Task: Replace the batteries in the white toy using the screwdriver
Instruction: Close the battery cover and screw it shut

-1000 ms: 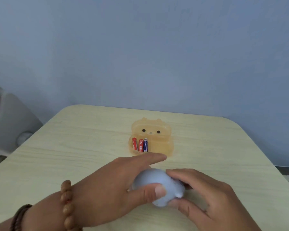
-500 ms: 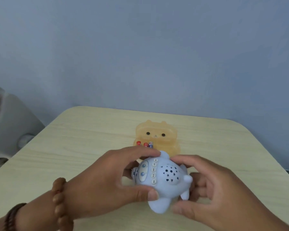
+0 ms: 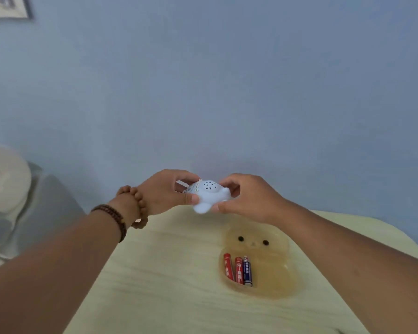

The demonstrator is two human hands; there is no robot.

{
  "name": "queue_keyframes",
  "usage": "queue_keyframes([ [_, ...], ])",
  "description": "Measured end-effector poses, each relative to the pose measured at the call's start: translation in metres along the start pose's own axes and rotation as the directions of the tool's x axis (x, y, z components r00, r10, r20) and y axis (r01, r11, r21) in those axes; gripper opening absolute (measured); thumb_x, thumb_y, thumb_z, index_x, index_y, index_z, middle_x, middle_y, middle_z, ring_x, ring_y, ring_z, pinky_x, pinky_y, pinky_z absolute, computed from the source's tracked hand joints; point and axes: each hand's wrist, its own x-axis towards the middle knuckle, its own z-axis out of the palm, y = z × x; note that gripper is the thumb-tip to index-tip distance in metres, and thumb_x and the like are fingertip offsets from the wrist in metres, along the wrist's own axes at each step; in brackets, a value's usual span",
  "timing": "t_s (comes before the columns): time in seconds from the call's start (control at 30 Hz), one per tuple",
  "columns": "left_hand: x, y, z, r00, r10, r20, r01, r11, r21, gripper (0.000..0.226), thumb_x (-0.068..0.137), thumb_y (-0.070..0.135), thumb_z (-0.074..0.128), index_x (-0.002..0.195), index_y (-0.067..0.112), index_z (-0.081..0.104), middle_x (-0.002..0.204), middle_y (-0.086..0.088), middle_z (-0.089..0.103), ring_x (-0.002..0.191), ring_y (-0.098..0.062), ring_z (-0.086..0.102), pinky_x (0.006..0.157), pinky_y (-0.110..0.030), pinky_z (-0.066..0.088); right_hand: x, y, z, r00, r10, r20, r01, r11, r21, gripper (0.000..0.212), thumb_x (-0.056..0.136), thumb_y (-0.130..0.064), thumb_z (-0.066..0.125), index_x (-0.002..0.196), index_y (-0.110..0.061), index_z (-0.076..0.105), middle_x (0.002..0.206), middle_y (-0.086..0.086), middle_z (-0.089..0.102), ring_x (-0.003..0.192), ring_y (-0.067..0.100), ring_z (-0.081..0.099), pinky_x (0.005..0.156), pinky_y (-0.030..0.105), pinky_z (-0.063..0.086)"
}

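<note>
The white toy [image 3: 209,195] is an animal-shaped piece with a row of buttons and small star holes on top. I hold it in the air beyond the far edge of the table, both arms stretched forward. My left hand [image 3: 164,192] grips its left side and my right hand [image 3: 247,197] grips its right side. Below, an orange bear-shaped tray [image 3: 275,278] lies on the table with three batteries [image 3: 238,270] in it: two red, one blue. No screwdriver is visible.
The light wooden table [image 3: 167,285] has rounded corners and stands against a blue wall. A grey and white object [image 3: 15,206] sits off the table's left side. A frame hangs at the wall's top left [image 3: 7,7].
Both hands lifted the toy off the table, turned its button side up and carried it up and away from me, past the tray. The camera view has tilted, so the tray now sits nearer.
</note>
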Motion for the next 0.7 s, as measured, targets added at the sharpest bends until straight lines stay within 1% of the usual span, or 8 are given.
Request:
queue_keyframes([
  [0.1, 0.011, -0.019, 0.006, 1.0, -0.01, -0.02, 0.01, 1.0, 0.014, 0.042, 0.081, 0.03, 0.079, 0.12, 0.026, 0.064, 0.114, 0.013, 0.071, 0.097, -0.005, 0.071, 0.097, -0.034, 0.054, 0.015, 0.009, 0.011, 1.0, 0.019, 0.017, -0.018, 1.0, -0.016, 0.047, 0.064, -0.044, 0.087, 0.105, -0.028, 0.071, 0.1, -0.008, 0.072, 0.092, 0.012, 0.068, 0.087, 0.04, 0.059],
  [0.2, 0.016, -0.034, 0.013, 0.999, -0.021, -0.033, 0.022, 0.999, 0.034, 0.037, 0.081, 0.033, 0.08, 0.115, 0.031, 0.065, 0.111, 0.015, 0.072, 0.095, -0.005, 0.072, 0.094, -0.033, 0.054, 0.022, 0.014, 0.018, 0.999, 0.047, 0.028, -0.046, 0.998, -0.039, 0.047, 0.065, -0.043, 0.087, 0.106, -0.027, 0.071, 0.1, -0.008, 0.072, 0.092, 0.012, 0.068, 0.087, 0.041, 0.059],
  [0.3, 0.019, -0.044, 0.019, 0.999, -0.013, -0.053, 0.013, 1.0, 0.005, 0.041, 0.079, 0.033, 0.081, 0.118, 0.03, 0.065, 0.11, 0.012, 0.073, 0.095, -0.007, 0.072, 0.09, -0.03, 0.053, 0.024, 0.017, 0.025, 0.997, 0.074, 0.035, -0.071, 0.996, -0.062, 0.048, 0.063, -0.046, 0.086, 0.105, -0.03, 0.07, 0.097, -0.01, 0.072, 0.089, 0.01, 0.069, 0.084, 0.041, 0.06],
  [0.4, 0.02, -0.049, 0.021, 0.998, -0.011, -0.06, 0.01, 1.0, -0.022, 0.047, 0.08, 0.03, 0.081, 0.123, 0.026, 0.063, 0.115, 0.011, 0.07, 0.098, -0.005, 0.071, 0.09, -0.026, 0.052, 0.027, 0.016, 0.026, 0.994, 0.097, 0.05, -0.092, 0.992, -0.089, 0.052, 0.061, -0.046, 0.087, 0.107, -0.03, 0.069, 0.097, -0.011, 0.07, 0.088, 0.009, 0.068, 0.082, 0.037, 0.059],
  [0.47, 0.019, -0.052, 0.023, 0.998, 0.002, -0.06, -0.005, 0.999, -0.049, 0.054, 0.077, 0.037, 0.082, 0.125, 0.025, 0.062, 0.118, 0.011, 0.07, 0.101, -0.005, 0.07, 0.093, -0.027, 0.053, 0.029, 0.014, 0.026, 0.993, 0.107, 0.055, -0.101, 0.99, -0.102, 0.052, 0.062, -0.043, 0.088, 0.107, -0.028, 0.068, 0.098, -0.011, 0.069, 0.089, 0.01, 0.067, 0.08, 0.034, 0.057],
  [0.57, 0.019, -0.057, 0.025, 0.997, 0.008, -0.074, -0.015, 0.995, -0.094, 0.065, 0.065, 0.053, 0.079, 0.123, 0.029, 0.062, 0.118, 0.012, 0.069, 0.104, -0.003, 0.069, 0.095, -0.028, 0.053, 0.027, 0.011, 0.025, 0.991, 0.122, 0.063, -0.113, 0.985, -0.131, 0.053, 0.062, -0.043, 0.089, 0.108, -0.027, 0.067, 0.1, -0.009, 0.069, 0.09, 0.011, 0.067, 0.081, 0.035, 0.057],
  [0.63, 0.019, -0.059, 0.023, 0.998, 0.007, -0.066, -0.014, 0.994, -0.107, 0.074, 0.061, 0.058, 0.08, 0.125, 0.028, 0.062, 0.12, 0.011, 0.069, 0.105, -0.004, 0.069, 0.098, -0.032, 0.053, 0.026, 0.008, 0.023, 0.987, 0.127, 0.095, -0.111, 0.982, -0.155, 0.062, 0.063, -0.046, 0.09, 0.117, -0.027, 0.065, 0.111, -0.01, 0.069, 0.099, 0.014, 0.067, 0.087, 0.036, 0.056],
  [0.7, 0.016, -0.058, 0.019, 0.999, -0.018, -0.039, 0.012, 0.99, -0.141, 0.093, 0.051, 0.069, 0.082, 0.13, 0.028, 0.057, 0.124, 0.01, 0.066, 0.107, -0.005, 0.068, 0.1, -0.034, 0.052, 0.023, 0.001, 0.013, 0.981, 0.149, 0.127, -0.129, 0.979, -0.157, 0.088, 0.064, -0.051, 0.089, 0.14, -0.026, 0.053, 0.13, -0.008, 0.062, 0.116, 0.015, 0.063, 0.1, 0.035, 0.052],
])
